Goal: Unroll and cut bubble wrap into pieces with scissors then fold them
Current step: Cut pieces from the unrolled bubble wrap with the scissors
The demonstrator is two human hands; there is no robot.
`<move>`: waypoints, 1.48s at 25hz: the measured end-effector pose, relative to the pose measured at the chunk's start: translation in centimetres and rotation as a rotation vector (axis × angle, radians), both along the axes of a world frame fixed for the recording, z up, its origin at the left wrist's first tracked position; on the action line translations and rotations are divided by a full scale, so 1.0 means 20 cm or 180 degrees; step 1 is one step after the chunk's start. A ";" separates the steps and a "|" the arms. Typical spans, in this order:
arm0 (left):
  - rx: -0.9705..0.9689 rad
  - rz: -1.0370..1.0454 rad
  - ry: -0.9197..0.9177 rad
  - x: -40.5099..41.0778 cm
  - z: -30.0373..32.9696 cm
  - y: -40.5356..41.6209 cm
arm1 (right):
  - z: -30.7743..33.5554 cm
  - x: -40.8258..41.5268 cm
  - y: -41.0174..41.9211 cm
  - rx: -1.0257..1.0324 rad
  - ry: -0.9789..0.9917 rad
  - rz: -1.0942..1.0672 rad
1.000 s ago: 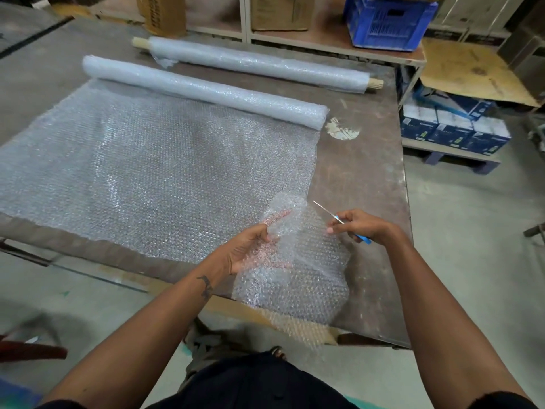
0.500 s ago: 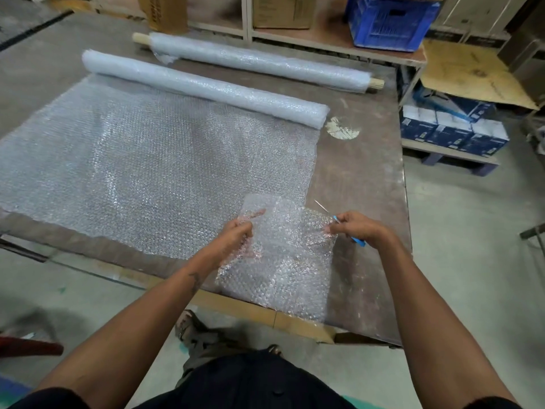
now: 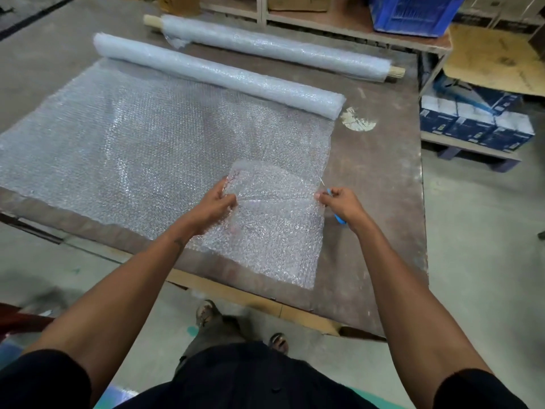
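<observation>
A cut piece of bubble wrap [image 3: 274, 231] lies at the near right of the brown table [image 3: 380, 184], its far part overlapping the unrolled sheet [image 3: 132, 149]. My left hand [image 3: 218, 202] grips the piece's left edge. My right hand [image 3: 339, 202] pinches its right edge while also holding blue-handled scissors [image 3: 339, 218]; the blade tip shows above the fingers. The sheet runs back to its roll [image 3: 218, 72] lying across the table.
A second bubble wrap roll [image 3: 277, 45] on a wooden core lies behind the first. A blue crate [image 3: 413, 13] sits on the shelf beyond. Blue and white boxes [image 3: 474, 122] stand on a low pallet at right. The table's near edge is by my feet.
The cut piece went from bunched and lifted near the table edge to spread wide. My hands moved apart and away from me, stretching it over the sheet's corner.
</observation>
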State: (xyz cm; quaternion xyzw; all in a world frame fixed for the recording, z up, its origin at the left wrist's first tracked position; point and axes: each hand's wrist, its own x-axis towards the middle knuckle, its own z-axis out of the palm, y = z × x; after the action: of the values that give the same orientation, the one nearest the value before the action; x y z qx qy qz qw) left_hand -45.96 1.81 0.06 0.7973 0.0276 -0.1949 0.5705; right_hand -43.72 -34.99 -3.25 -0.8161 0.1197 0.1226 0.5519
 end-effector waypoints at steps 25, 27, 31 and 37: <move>0.1239 -0.0527 0.0035 0.00 -0.05 0.24 | 0.10 -0.20 0.30 -0.1447 0.0268 -0.0507; 0.1076 -0.0550 0.0161 -0.07 -0.04 0.26 | 0.10 -0.34 0.31 -0.1594 0.0594 -0.0207; 0.0411 -0.0523 0.0445 -0.12 -0.07 0.33 | 0.07 -0.52 0.35 -0.1873 0.0911 0.0059; 0.0072 -0.1001 0.0643 -0.19 -0.06 0.36 | 0.04 -0.59 0.36 -0.1940 0.1235 0.0283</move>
State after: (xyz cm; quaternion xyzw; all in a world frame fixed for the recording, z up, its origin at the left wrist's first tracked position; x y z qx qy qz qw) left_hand -49.73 9.03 -1.17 0.7746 -0.0381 -0.3604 0.5183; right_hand -55.54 -27.79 -2.49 -0.9091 0.2177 0.2577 0.2445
